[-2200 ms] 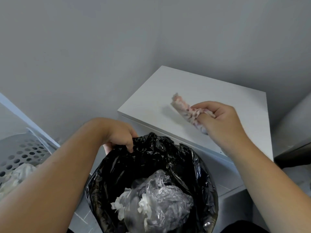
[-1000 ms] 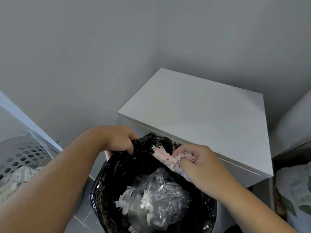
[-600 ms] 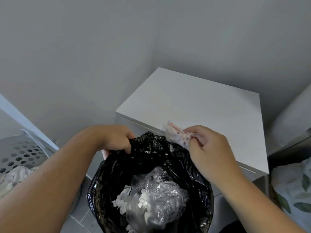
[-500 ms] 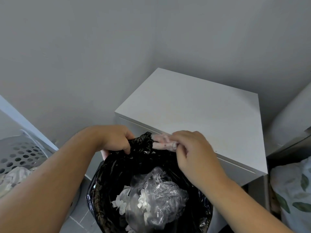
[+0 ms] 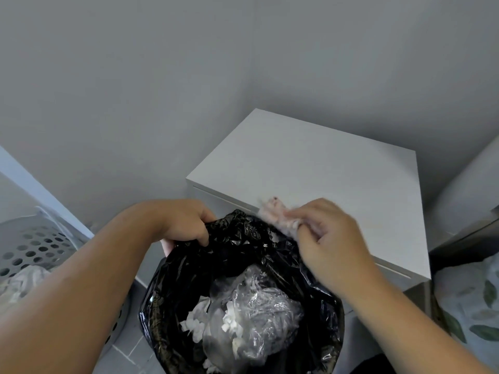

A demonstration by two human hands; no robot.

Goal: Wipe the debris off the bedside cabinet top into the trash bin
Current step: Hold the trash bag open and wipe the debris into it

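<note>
The white bedside cabinet top (image 5: 318, 168) stands in the corner of grey walls. Pressed against its front edge is a trash bin lined with a black bag (image 5: 189, 287), holding crumpled clear plastic and white paper scraps (image 5: 248, 311). My left hand (image 5: 183, 225) grips the bin's far rim through the bag. My right hand (image 5: 332, 238) holds a pink-and-white patterned cloth (image 5: 278, 214) at the cabinet's front edge, right above the bin's rim; hand and cloth are motion-blurred. No loose debris shows on the top.
A white perforated laundry basket (image 5: 32, 247) with pale fabric inside stands on the grey tiled floor at the left. Leaf-patterned bedding (image 5: 469, 314) lies at the lower right, and a grey bed frame edge (image 5: 464, 238) runs beside the cabinet.
My right hand swept the cloth from the cabinet top down over the bin, and now it is back at the cabinet's front edge. My left hand kept its grip on the bin.
</note>
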